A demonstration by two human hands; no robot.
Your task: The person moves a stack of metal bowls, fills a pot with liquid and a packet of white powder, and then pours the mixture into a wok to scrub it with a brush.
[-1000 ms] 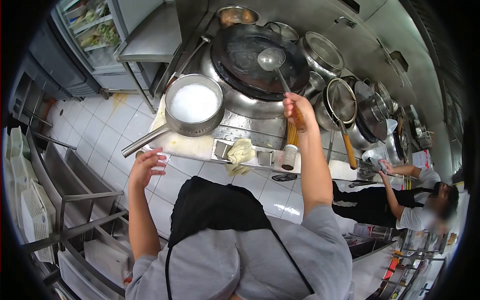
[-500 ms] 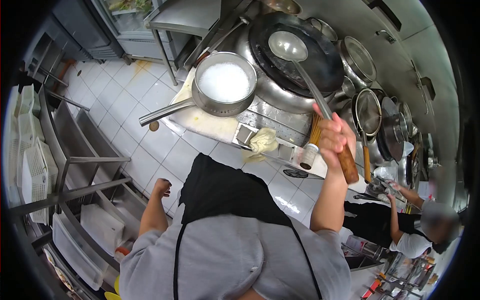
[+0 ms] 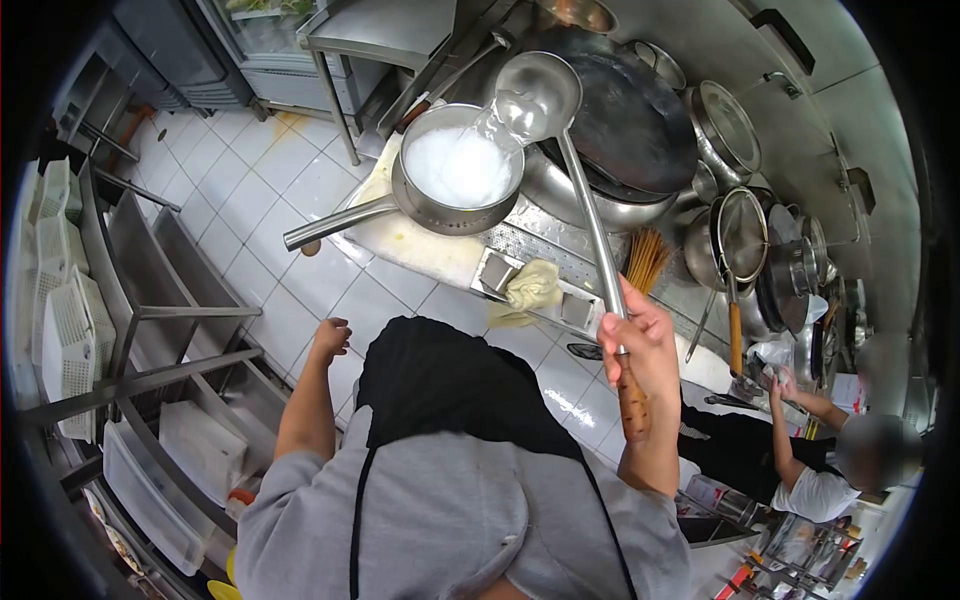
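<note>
My right hand [image 3: 642, 340] is wrapped round the wooden-ended handle of a long metal ladle [image 3: 540, 95]. The ladle's bowl is tipped at the rim of a steel saucepan [image 3: 455, 215], and clear liquid pours from it. White, foamy liquid [image 3: 458, 165] fills the pan. The saucepan rests at the stove's edge, its handle pointing left. My left hand [image 3: 332, 338] hangs over the floor with its fingers loosely curled, touching nothing. Behind the ladle lies a large dark wok [image 3: 630, 125].
A yellowish cloth [image 3: 533, 285] hangs at the counter's front edge, near a bamboo brush [image 3: 648, 258]. Strainers [image 3: 742, 235] and pots stand at the right. Another person [image 3: 815, 490] works at far right. Metal racks [image 3: 190, 312] with white baskets [image 3: 75, 335] line the left.
The ladle has moved left from over the wok to the saucepan and tipped, with liquid now pouring. My right hand has come lower and nearer my body. My left hand has risen slightly.
</note>
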